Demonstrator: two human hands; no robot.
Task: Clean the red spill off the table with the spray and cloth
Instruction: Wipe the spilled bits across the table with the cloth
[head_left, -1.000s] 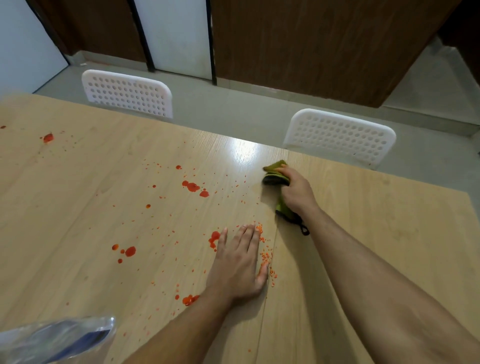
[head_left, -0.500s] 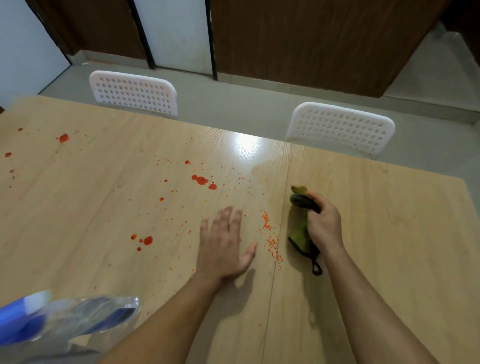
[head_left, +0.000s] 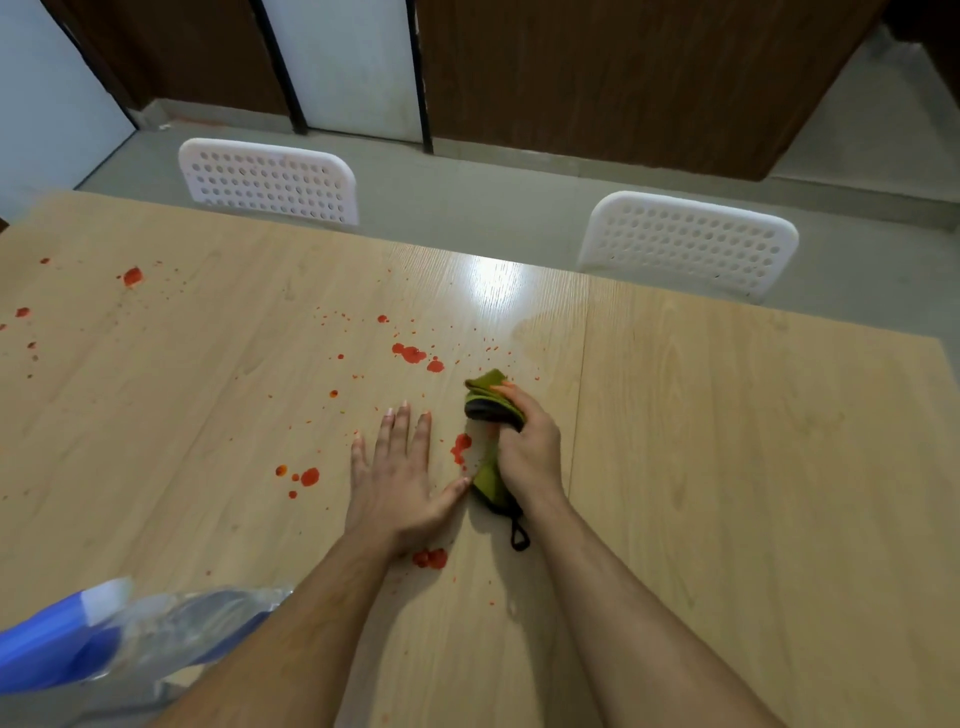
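- Table (head_left: 727, 467), light wood, fills most of the view; far edge runs along 12 o'clock, right edge at 3 o'clock. Right half looks free of red and offers open room for sweeping; a seam runs down the middle just right of the cloth.
- Chairs: two white perforated backs, one (head_left: 270, 182) at 11 o'clock, one (head_left: 685, 244) at 1 o'clock, tucked at the far edge, well apart from the hands.
- Spray bottle (head_left: 130, 639), blue and clear, blurred, at 7 o'clock near the left forearm; not held.
- Left hand (head_left: 397, 473) flat on the table, fingers straight and spread, grasping nothing.
- Right hand (head_left: 524, 447) clenched round the green cloth (head_left: 488, 478), pressing it to the table just right of the left hand.
- Red spill (head_left: 413, 354) mostly left, judging by the spread: blots at 12 o'clock of the hands, 9 o'clock, 6 o'clock, far left by the edge, plus fine specks. Task early to midway; whole left half not yet wiped.
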